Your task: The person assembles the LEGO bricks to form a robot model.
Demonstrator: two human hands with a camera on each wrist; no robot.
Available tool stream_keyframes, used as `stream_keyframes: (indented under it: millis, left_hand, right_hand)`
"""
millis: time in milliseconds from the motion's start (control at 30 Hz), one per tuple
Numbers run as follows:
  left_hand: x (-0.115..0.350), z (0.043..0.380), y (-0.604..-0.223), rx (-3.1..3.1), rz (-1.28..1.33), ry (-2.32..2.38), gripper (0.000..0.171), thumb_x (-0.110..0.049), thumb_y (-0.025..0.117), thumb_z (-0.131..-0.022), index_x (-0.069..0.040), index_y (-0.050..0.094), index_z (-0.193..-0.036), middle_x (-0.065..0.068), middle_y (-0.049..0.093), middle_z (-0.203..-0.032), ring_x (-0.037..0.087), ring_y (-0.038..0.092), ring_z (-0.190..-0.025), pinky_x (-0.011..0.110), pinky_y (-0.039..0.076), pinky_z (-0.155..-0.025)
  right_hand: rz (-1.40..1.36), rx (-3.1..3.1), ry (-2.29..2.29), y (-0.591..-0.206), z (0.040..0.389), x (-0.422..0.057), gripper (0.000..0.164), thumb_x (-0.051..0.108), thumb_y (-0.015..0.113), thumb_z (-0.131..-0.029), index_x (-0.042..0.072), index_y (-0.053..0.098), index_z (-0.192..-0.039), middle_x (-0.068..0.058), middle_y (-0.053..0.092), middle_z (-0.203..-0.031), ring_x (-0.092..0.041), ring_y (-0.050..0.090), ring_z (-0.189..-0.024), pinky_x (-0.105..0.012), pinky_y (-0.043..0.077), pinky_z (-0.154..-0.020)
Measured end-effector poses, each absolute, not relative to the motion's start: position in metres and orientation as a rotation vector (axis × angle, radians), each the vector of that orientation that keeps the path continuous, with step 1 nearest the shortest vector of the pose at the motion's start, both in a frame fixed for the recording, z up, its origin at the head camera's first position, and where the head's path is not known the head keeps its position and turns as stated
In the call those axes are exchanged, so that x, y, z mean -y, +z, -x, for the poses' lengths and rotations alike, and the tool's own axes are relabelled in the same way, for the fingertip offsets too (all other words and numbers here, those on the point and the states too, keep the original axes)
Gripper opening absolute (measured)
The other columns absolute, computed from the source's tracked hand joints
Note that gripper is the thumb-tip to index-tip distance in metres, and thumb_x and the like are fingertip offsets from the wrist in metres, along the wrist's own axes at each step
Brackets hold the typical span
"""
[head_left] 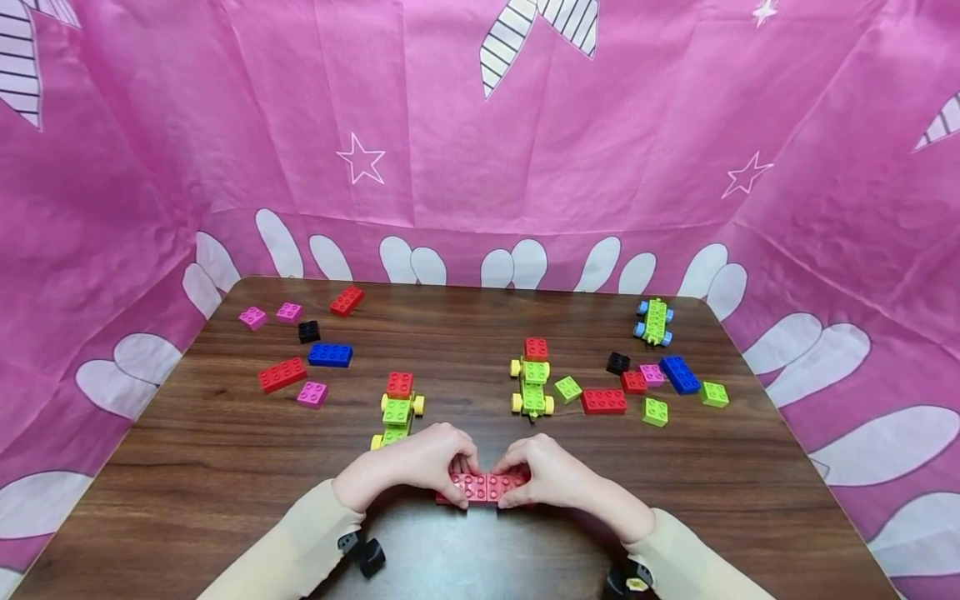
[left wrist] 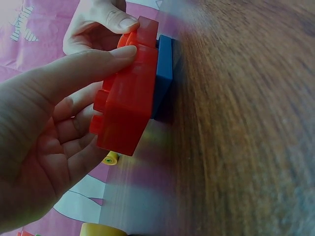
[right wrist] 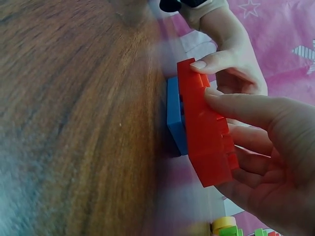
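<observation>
While the left hand (head_left: 429,457) and right hand (head_left: 553,472) pinch two end-to-end red bricks (head_left: 476,487) at 6 o'clock on the surface (head_left: 217,492), bridging blue brick (left wrist: 164,73) beneath appears underway; even downward pressure seems called for.

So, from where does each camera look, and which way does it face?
Head: on the head, facing forward and down at the table, red bricks and cloth; left hand, right hand and sleeves show.
Left wrist: on that wrist, facing along the table at the red bricks over a blue brick; left hand near, right hand beyond.
Right wrist: on that wrist, facing the same bricks from the other side; right hand near, left hand beyond.
Both wrist views share the blue brick.
</observation>
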State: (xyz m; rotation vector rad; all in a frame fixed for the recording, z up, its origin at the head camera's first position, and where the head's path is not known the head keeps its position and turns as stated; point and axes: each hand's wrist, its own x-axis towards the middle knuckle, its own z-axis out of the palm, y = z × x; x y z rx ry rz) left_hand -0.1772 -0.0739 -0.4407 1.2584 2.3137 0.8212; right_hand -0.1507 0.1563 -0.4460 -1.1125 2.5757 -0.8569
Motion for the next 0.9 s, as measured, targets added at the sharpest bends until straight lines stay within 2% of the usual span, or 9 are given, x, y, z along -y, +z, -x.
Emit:
stream_keyframes:
  millis: [267,567,900]
  left_hand:
    - [0.0729,0.1764,-0.4388,-2.339,-1.269,0.800,0.028,-0.020,0.088,-0.065,-0.011,0.072,-0.086,-0.010,0.063,-0.079,-0.004,0.056,-0.068,0.008,0.046,-0.064]
    - [0.0729,0.1772,-0.4401,-2.332,-1.251,0.801,0.028,-0.021,0.089,-0.065,-0.012,0.072,-0.086,-0.011,0.063,-0.078,-0.004,0.056,-0.069,0.009,0.046,-0.064]
    - [0.0723,0.1779,-0.4422,-2.326,-1.241,0.815,0.028,-0.021,0.089,-0.064,-0.012,0.072,-0.085,-0.011,0.062,-0.076,-0.005,0.055,-0.067,0.010,0.046,-0.063]
  right_hand:
    - [1.118,-2.565,-0.868,-0.4462,0.1527,-0.1552,0.025,0.025,0.085,-0.070,0.014,0.078,-0.092,0.009,0.068,-0.079,0.005,0.054,-0.070,-0.012,0.043,-0.061]
    - [1.086,-2.568,-0.850,-0.4469,0.1520,-0.1543,0.026,0.025,0.085,-0.071,0.012,0.078,-0.092,0.008,0.068,-0.080,0.005,0.055,-0.072,-0.012,0.044,-0.062]
    - [1.036,-2.538,-0.880,-0.4441,0.1533,-0.1525,0.024,0.024,0.087,-0.068,0.013,0.079,-0.087,0.008,0.065,-0.073,0.002,0.050,-0.064,-0.013,0.040,-0.056]
